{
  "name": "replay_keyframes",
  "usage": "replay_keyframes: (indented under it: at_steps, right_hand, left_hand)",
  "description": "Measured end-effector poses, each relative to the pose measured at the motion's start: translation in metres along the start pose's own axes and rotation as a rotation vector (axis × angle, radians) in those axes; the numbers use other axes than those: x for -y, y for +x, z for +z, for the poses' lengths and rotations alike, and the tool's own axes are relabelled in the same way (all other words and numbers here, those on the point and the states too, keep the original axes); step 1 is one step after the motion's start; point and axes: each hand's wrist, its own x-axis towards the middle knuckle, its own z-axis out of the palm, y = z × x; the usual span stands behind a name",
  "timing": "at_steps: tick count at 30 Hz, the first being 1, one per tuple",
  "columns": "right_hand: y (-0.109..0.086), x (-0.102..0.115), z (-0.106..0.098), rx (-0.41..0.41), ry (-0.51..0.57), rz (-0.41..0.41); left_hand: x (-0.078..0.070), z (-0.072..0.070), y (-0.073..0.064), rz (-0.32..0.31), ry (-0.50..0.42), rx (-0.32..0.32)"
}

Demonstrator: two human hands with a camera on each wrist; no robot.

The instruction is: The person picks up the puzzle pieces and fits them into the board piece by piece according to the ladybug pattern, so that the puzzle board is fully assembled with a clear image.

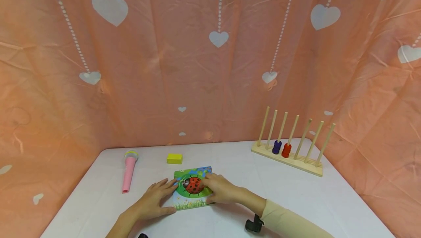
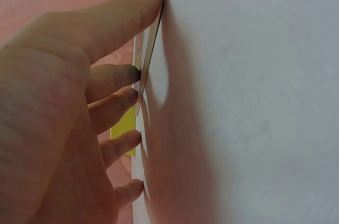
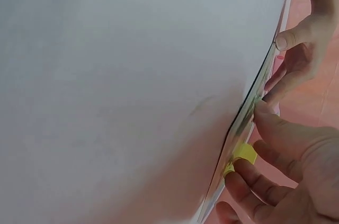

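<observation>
A thin picture board (image 1: pixel 185 204) with a red ladybug on a green leaf lies flat on the table near its front middle. My left hand (image 1: pixel 154 199) rests at the board's left side with fingers spread, fingertips at its left edge and thumb by the lower left corner. From the right, my right hand (image 1: pixel 222 188) touches the board, its slightly bent fingers over the ladybug's right side and its thumb near the lower right edge. The left wrist view shows the left hand's thumb and fingers (image 2: pixel 114 80) apart along the board's edge.
A pink toy microphone (image 1: pixel 129 174) lies at the left. Behind the board sits a yellow block (image 1: pixel 174 158). At the back right stands a wooden peg rack (image 1: pixel 289 161) bearing purple beads (image 1: pixel 277 147) and red beads (image 1: pixel 286 150). A heart-patterned curtain (image 1: pixel 184 66) surrounds the white table.
</observation>
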Motion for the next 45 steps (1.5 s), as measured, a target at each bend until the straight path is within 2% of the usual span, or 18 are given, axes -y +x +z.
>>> replay_keyframes:
  at_steps: [4, 6, 10, 12, 16, 20, 36, 45]
  right_hand:
    - [-0.004, 0.001, -0.002, -0.002, -0.027, -0.021]
    - [-0.008, 0.003, -0.003, 0.011, -0.094, -0.044]
    - [-0.021, 0.008, -0.006, 0.101, -0.273, -0.108]
    - [-0.028, 0.012, -0.008, 0.158, -0.316, -0.131]
    - [-0.040, 0.017, -0.009, 0.231, -0.293, -0.138]
    - [-0.047, 0.017, -0.008, 0.271, -0.285, -0.131]
    - [-0.054, 0.016, -0.006, 0.286, -0.275, -0.102]
    - [-0.053, 0.019, -0.005, 0.278, -0.311, -0.100]
  left_hand:
    - [0.001, 0.000, 0.000, -0.006, 0.000, 0.003]
    - [0.001, 0.000, 0.000, -0.007, 0.002, 0.004]
    - [0.001, 0.000, 0.000, 0.002, 0.010, 0.003]
    - [0.001, 0.001, 0.000, 0.006, 0.010, -0.001]
    - [0.001, 0.001, 0.000, 0.012, 0.010, -0.008]
    - [0.001, 0.001, 0.000, 0.014, 0.008, -0.010]
    - [0.002, 0.001, 0.001, 0.024, 0.007, -0.015]
    - [0.003, 0.002, 0.000, 0.021, 0.020, -0.025]
